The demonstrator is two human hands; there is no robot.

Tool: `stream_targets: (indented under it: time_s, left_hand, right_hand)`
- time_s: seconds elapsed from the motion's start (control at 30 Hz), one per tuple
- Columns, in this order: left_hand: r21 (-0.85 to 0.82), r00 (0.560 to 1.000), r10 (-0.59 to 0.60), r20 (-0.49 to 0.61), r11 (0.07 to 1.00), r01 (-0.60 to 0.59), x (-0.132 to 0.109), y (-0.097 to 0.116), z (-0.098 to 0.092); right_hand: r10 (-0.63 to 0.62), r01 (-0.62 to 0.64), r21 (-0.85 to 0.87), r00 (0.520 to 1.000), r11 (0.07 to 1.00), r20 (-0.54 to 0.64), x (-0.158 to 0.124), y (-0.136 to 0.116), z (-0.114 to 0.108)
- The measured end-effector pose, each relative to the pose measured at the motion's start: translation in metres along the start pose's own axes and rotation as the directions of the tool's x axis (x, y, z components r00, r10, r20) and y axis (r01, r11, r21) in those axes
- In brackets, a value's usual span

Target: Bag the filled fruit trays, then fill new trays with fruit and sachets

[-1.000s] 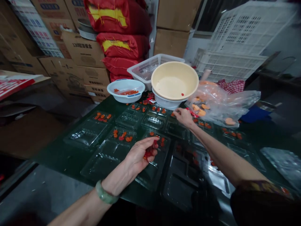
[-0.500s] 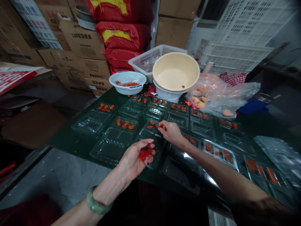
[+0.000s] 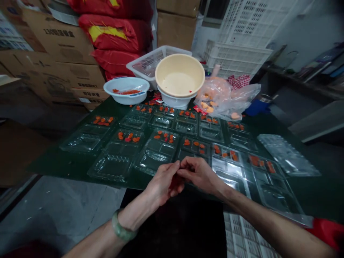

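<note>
My left hand (image 3: 166, 181), a green bangle (image 3: 122, 226) at its wrist, is curled round small red pieces (image 3: 176, 181), mostly in shadow. At its fingertips my right hand (image 3: 199, 174) is closed in a pinch; what lies between those fingers is hidden. Both hands are over the near edge of the green table. Just beyond them lies a clear divided tray (image 3: 157, 157) with orange slices and red bits in its far compartments. To its right another clear tray (image 3: 180, 154), partly behind my right hand, holds several orange slices (image 3: 195, 143).
Several more clear trays stand in rows on the green table (image 3: 77, 171). Behind them are a pale blue basin (image 3: 126, 102) with orange pieces, a cream basin (image 3: 180, 89), a white basket (image 3: 137, 68) and a plastic bag (image 3: 223, 98). Stacked trays (image 3: 288, 156) lie at right.
My right hand has drawn back from the middle tray to my left hand's fingertips. That tray now shows more pieces. The view has swung to the right.
</note>
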State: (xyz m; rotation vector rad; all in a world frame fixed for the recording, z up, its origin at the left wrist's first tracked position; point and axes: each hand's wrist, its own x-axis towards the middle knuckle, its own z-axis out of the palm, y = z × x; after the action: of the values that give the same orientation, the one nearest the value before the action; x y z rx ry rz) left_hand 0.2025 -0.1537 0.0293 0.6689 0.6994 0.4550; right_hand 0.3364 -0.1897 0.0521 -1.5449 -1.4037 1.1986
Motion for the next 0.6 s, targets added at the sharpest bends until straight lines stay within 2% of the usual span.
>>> stream_targets:
  time_s: [0.13, 0.2, 0.27, 0.33, 0.4, 0.47, 0.5, 0.53, 0.6]
  left_hand:
    - [-0.148, 0.998, -0.027, 0.050, 0.988, 0.034, 0.016, 0.005, 0.010]
    - [-0.172, 1.000, -0.017, 0.018, 0.985, 0.020, 0.023, 0.007, 0.011]
    - [-0.159, 1.000, 0.000, -0.021, 0.987, -0.003, 0.028, 0.007, 0.009]
    - [-0.150, 0.998, 0.023, -0.054, 0.988, -0.031, 0.030, 0.007, 0.006]
    - [-0.144, 0.995, 0.042, -0.088, 0.988, -0.054, 0.029, 0.006, 0.003]
    - [-0.126, 0.991, 0.040, -0.129, 0.990, -0.057, 0.025, 0.005, 0.001]
    - [-0.104, 0.989, 0.036, -0.143, 0.993, -0.051, 0.023, 0.004, 0.002]
    - [-0.074, 0.989, 0.035, -0.144, 0.996, -0.046, 0.021, 0.003, 0.004]
    - [0.000, 0.992, 0.050, -0.116, 0.999, -0.051, 0.016, -0.001, 0.010]
  right_hand:
    - [-0.069, 0.078, 0.050, 0.986, 0.996, -0.151, -0.003, 0.001, -0.012]
    - [-0.088, 0.099, 0.044, 0.975, 0.994, -0.202, 0.000, 0.003, -0.018]
    - [-0.090, 0.099, 0.013, 0.945, 0.995, -0.315, 0.009, 0.010, -0.027]
    - [-0.092, 0.041, -0.120, 0.884, 0.992, -0.457, 0.023, 0.022, -0.039]
    - [-0.108, -0.061, -0.290, 0.840, 0.955, -0.532, 0.036, 0.034, -0.051]
    - [-0.119, -0.132, -0.400, 0.831, 0.907, -0.544, 0.041, 0.042, -0.056]
    - [-0.141, -0.118, -0.427, 0.838, 0.896, -0.528, 0.038, 0.042, -0.055]
    - [-0.179, -0.069, -0.445, 0.852, 0.893, -0.492, 0.032, 0.041, -0.051]
    - [-0.257, 0.079, -0.463, 0.906, 0.883, -0.337, 0.010, 0.032, -0.039]
